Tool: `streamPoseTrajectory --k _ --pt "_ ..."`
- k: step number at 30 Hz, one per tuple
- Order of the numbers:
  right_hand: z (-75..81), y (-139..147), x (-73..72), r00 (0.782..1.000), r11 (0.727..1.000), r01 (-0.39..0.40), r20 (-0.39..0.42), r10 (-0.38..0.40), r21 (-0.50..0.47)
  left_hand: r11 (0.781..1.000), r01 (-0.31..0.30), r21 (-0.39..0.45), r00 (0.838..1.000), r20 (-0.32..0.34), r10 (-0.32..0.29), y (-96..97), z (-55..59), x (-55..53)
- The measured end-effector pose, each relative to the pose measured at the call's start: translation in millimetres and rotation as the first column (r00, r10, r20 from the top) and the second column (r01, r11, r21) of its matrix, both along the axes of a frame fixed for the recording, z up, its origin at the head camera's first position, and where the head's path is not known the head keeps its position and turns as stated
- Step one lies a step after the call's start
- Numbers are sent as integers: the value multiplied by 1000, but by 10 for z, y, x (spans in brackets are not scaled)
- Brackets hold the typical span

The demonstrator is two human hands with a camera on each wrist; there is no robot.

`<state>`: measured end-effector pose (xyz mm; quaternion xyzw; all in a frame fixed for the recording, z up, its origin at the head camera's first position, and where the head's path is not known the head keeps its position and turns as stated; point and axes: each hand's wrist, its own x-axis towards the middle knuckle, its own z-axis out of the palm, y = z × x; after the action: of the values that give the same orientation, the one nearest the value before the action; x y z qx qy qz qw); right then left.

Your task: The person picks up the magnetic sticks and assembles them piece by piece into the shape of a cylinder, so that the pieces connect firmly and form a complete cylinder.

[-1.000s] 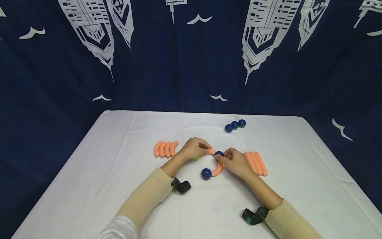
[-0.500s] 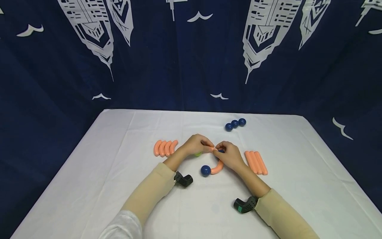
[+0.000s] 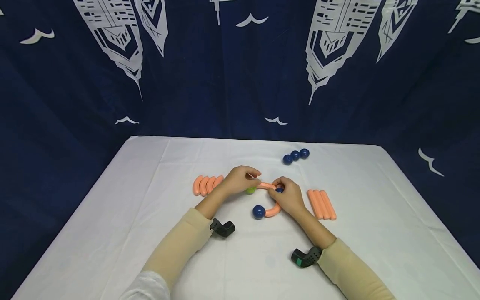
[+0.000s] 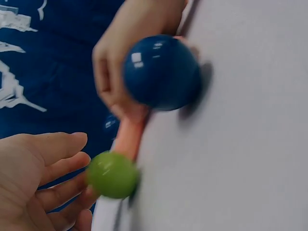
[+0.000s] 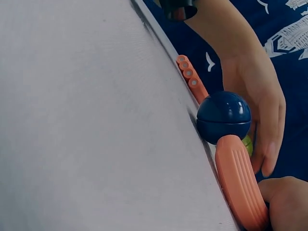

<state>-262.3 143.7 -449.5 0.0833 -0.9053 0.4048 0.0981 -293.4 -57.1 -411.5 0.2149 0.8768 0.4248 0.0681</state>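
A dark blue curtain (image 3: pixel 225 83) hangs behind the white table (image 3: pixel 243 266). The far rod (image 3: pixel 265 186) runs left to right, the green ball (image 3: pixel 251 190) at its left end; the left hand (image 3: pixel 238 180), nearer that ball, is relaxed, gripping nothing, while the right hand (image 3: pixel 291 196) pinches the rod's right end. Counted: one green ball, five blue balls (image 3: pixel 258 212), two joined rods (image 3: pixel 273 211), four loose curved rods (image 3: pixel 204 186) left, three straight rods (image 3: pixel 321 205) right.

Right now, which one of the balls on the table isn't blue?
The green ball beside the left hand, at one end of a curved orange stick. Its colour sets it apart: the other visible balls are dark blue.
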Motion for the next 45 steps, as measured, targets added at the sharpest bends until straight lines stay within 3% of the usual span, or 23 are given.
streamPoseTrajectory --k 5,10,12,14,17,22,24,30,36,40,45 --pt "-4 -11 9 1000 1000 12 1 -12 4 997 -73 -30 997 -33 72 -320 137 55" --pt "-16 -7 5 999 1000 28 -20 -28 10 977 -212 -35 975 56 214 -638 169 146" --pt "-23 -3 -2 999 999 41 -32 -41 15 969 -245 -14 964 106 245 -731 154 188" --pt "-34 0 -12 997 998 56 -45 -55 19 965 -260 6 959 116 258 -790 126 225" --pt "-43 10 -21 996 997 71 -55 -70 12 952 -304 16 949 86 302 -815 89 274" --pt "-45 21 -15 996 997 77 -55 -77 3 916 -395 -65 918 8 397 -759 63 312" --pt "-43 24 -10 995 997 76 -60 -75 15 908 -404 -114 914 -19 405 -727 61 309" --pt "-36 38 3 994 994 69 -92 -61 87 888 -379 -261 925 -122 359 -629 51 285" --pt "-36 30 -5 994 991 71 -89 -62 109 821 -393 -414 915 -262 306 -552 15 287" --pt "-43 38 -5 995 992 66 -76 -58 109 819 -392 -420 913 -290 288 -505 -25 300" --pt "-29 34 7 995 993 69 -73 -62 93 838 -416 -354 901 -281 329 -462 -36 322"
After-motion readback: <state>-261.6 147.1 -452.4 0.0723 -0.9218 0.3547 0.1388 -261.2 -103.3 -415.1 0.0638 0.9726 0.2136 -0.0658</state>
